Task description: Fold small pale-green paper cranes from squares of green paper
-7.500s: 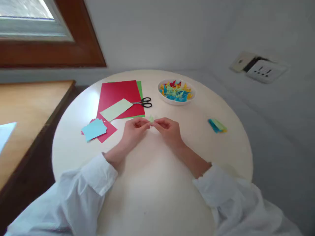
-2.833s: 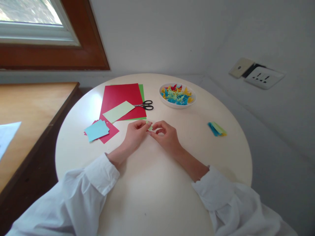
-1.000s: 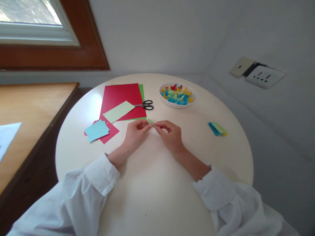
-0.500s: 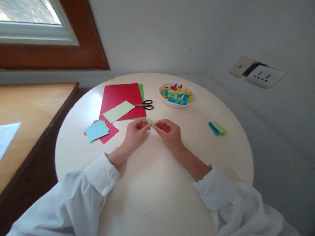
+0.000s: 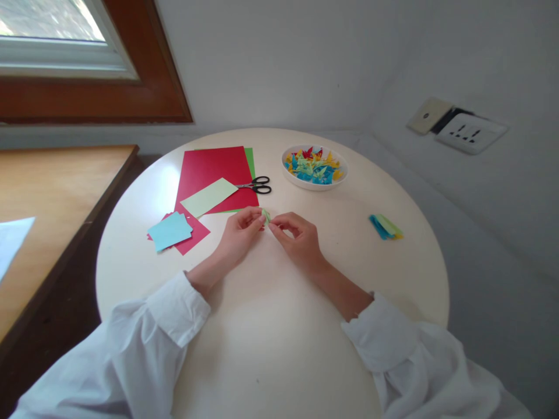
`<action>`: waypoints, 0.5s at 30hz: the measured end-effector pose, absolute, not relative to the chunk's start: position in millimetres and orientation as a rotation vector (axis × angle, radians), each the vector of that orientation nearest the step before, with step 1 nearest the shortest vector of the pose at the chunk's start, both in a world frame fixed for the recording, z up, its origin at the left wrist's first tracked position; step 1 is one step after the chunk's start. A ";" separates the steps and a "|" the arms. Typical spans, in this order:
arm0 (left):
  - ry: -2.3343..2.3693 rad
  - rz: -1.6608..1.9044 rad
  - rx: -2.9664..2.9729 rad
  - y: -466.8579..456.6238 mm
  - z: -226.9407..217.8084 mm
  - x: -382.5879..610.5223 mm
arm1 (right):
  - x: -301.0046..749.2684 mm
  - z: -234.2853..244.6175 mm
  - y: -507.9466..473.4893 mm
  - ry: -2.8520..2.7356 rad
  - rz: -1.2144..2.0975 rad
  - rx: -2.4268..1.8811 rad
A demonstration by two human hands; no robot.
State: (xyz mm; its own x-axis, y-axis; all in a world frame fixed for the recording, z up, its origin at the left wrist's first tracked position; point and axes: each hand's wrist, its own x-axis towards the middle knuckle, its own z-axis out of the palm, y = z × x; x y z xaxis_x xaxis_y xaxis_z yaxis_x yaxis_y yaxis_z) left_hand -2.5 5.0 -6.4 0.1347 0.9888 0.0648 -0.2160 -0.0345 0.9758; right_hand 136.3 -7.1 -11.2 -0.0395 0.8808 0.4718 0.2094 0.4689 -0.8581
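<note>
Between my fingertips is a small folded piece of light green paper (image 5: 266, 216). My left hand (image 5: 241, 230) pinches it from the left, thumb against the fingers. From the right, my right hand (image 5: 297, 234) grips its lower right side between thumb and forefinger. The fingers partly hide the paper, so its exact folded shape is hard to make out. Just beyond my hands lie black-handled scissors (image 5: 261, 185), their blades by a pale green paper strip (image 5: 208, 196) on a large red sheet (image 5: 213, 163).
A white bowl (image 5: 314, 186) of small folded paper cranes in several colours stands at the back. Folded coloured papers (image 5: 386, 227) lie at the right. Light blue squares (image 5: 170, 231) rest on red paper (image 5: 196, 237) at the left of the round white table (image 5: 262, 326).
The green paper has turned a little between my fingers and shows more of its surface. My right fingertips have shifted slightly left and down along it.
</note>
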 end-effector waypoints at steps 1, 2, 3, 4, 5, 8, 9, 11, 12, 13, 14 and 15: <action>0.916 1.231 1.142 4.9 -6.1 -2.5 | 136.3 -10.5 -7.5 -1.558 0.706 -0.982; 0.910 1.227 1.141 4.7 -5.9 -2.4 | 136.4 -9.9 -7.7 -1.566 0.691 -0.986; 0.907 1.220 1.144 4.5 -5.8 -2.4 | 136.6 -9.4 -7.6 -1.570 0.674 -0.994; 0.908 1.210 1.150 4.4 -5.7 -2.3 | 136.8 -9.2 -7.4 -1.572 0.656 -1.004; 0.912 1.196 1.157 4.2 -5.7 -2.3 | 137.2 -9.1 -7.1 -1.571 0.638 -1.012; 0.921 1.146 1.175 3.9 -6.2 -2.3 | 138.7 -9.4 -5.8 -1.564 0.594 -1.019; 0.920 1.131 1.182 3.9 -6.5 -2.4 | 139.2 -9.5 -5.5 -1.573 0.576 -1.012; 0.908 1.105 1.201 3.9 -7.0 -2.5 | 140.0 -9.3 -5.2 -1.620 0.529 -0.992; 0.901 1.097 1.206 4.0 -7.1 -2.5 | 140.3 -9.1 -5.1 -1.647 0.496 -0.979; 0.897 1.093 1.204 4.0 -7.2 -2.5 | 140.5 -8.8 -5.0 -1.673 0.458 -0.962; 0.897 1.096 1.195 4.0 -7.2 -2.4 | 140.5 -8.6 -4.9 -1.691 0.418 -0.945; 0.902 1.101 1.181 4.0 -7.1 -2.3 | 140.5 -8.4 -4.8 -1.702 0.379 -0.928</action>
